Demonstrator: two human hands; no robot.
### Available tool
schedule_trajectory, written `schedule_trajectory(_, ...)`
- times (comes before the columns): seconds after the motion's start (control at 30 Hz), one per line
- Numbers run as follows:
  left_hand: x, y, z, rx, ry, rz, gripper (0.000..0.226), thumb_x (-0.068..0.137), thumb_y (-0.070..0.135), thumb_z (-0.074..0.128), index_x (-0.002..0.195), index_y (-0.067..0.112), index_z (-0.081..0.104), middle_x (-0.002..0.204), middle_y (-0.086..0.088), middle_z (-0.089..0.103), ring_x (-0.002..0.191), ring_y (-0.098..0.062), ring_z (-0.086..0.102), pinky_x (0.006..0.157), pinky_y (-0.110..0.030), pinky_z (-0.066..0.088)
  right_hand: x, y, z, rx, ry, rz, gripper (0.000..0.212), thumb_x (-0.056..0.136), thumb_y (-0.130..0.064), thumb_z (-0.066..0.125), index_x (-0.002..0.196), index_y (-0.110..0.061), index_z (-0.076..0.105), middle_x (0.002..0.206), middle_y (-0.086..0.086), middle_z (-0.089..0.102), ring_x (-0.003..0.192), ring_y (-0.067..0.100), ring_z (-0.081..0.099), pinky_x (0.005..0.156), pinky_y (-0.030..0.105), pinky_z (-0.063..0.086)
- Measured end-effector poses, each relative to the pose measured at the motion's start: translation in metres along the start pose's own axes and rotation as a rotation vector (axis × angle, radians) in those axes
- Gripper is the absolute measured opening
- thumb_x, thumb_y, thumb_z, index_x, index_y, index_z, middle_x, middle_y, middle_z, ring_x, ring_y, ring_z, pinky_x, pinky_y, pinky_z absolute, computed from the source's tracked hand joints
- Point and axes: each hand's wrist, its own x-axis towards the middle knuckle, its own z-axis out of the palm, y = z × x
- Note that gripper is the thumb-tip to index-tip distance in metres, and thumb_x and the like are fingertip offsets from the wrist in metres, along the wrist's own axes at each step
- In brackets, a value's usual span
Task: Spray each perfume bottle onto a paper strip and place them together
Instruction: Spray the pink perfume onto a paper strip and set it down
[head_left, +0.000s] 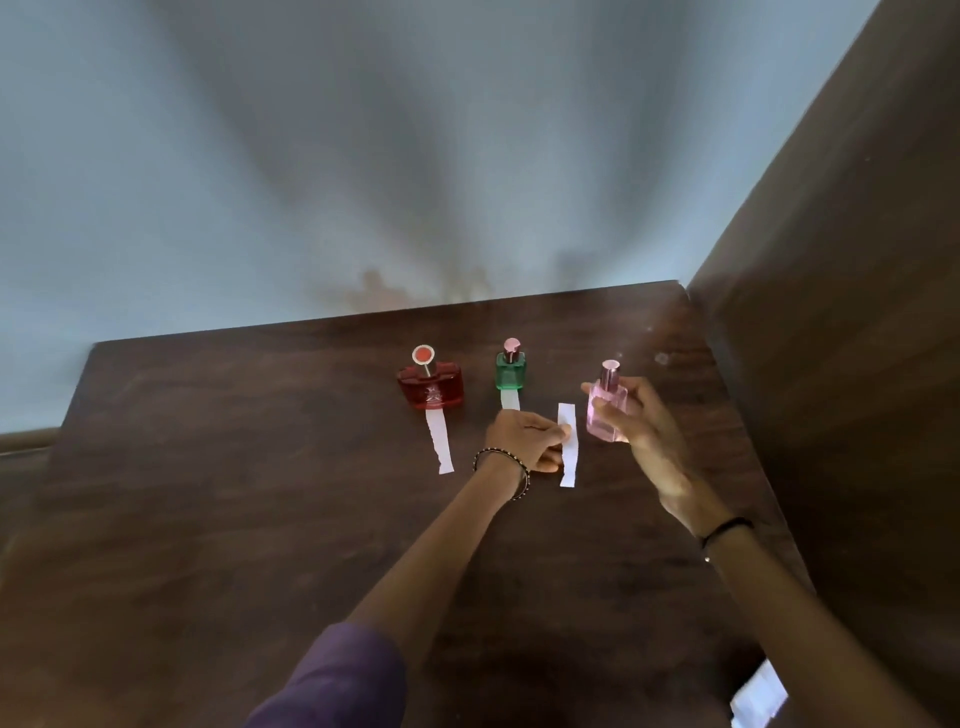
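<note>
Head view: three perfume bottles, three paper strips; right hand (631, 415) grips pink bottle (605, 410), left hand (524, 441) pinches third strip (569, 447).

The counter (260, 467) is dark brown wood grain. The bottles are red (430, 387), green (510, 370) and pink (605, 410). The paper strips (568, 447) are white.

Prob. a home room: dark wood table (260, 467) vs plain pale wall (363, 156), dark wood panel (857, 260) at rt.
</note>
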Motion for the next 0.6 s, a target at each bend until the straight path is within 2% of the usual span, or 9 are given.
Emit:
schedule_trajectory(0.1, 0.015, 0.005, 0.007, 0.045, 0.005, -0.003, 0.013, 0.085, 0.010, 0.078, 0.088, -0.002, 0.073, 0.069, -0.009, 0.071, 0.046, -0.010, 0.067, 0.048, -0.024, 0.058, 0.019, -0.003, -0.004, -0.036, -0.022, -0.050, 0.022, 0.094, -0.024, 0.073, 0.113, -0.021, 0.062, 0.128, -0.006, 0.072, 0.118, 0.011, 0.067, 0.091, 0.026, 0.054)
schedule_trajectory(0.23, 0.026, 0.011, 0.015, 0.057, 0.037, 0.010, 0.016, 0.087, 0.011, 0.076, 0.074, 0.006, 0.069, 0.063, -0.007, 0.071, 0.042, -0.013, 0.067, 0.041, -0.023, 0.055, 0.036, -0.011, -0.002, -0.148, -0.067, -0.100, 0.028, 0.091, -0.035, 0.071, 0.116, -0.031, 0.060, 0.132, -0.011, 0.069, 0.119, 0.007, 0.066, 0.098, 0.033, 0.054)
schedule_trajectory(0.33, 0.031, 0.013, 0.021, 0.054, 0.074, 0.029, 0.022, 0.087, 0.011, 0.076, 0.067, 0.007, 0.066, 0.054, -0.004, 0.069, 0.039, -0.014, 0.066, 0.038, -0.024, 0.054, 0.049, -0.013, -0.003, -0.238, -0.091, -0.124, 0.027, 0.096, -0.023, 0.070, 0.122, -0.021, 0.060, 0.130, -0.006, 0.069, 0.118, 0.017, 0.068, 0.105, 0.043, 0.052)
schedule_trajectory(0.43, 0.037, 0.014, 0.024, 0.065, 0.111, 0.048, 0.025, 0.086, 0.011, 0.076, 0.064, 0.007, 0.066, 0.053, -0.006, 0.068, 0.038, -0.016, 0.065, 0.039, -0.027, 0.055, 0.060, -0.017, -0.005, -0.352, -0.125, -0.137, 0.027, 0.099, -0.020, 0.068, 0.124, -0.013, 0.059, 0.128, 0.003, 0.069, 0.118, 0.023, 0.068, 0.106, 0.051, 0.051)
schedule_trajectory(0.6, 0.042, 0.012, 0.027, 0.142, 0.172, 0.103, 0.031, 0.088, 0.019, 0.074, 0.061, 0.012, 0.061, 0.055, -0.010, 0.069, 0.039, -0.020, 0.066, 0.045, -0.035, 0.059, 0.068, -0.022, -0.003, -0.434, -0.193, -0.125, 0.023, 0.100, -0.018, 0.066, 0.121, -0.014, 0.059, 0.126, -0.001, 0.070, 0.119, 0.016, 0.067, 0.107, 0.047, 0.051)
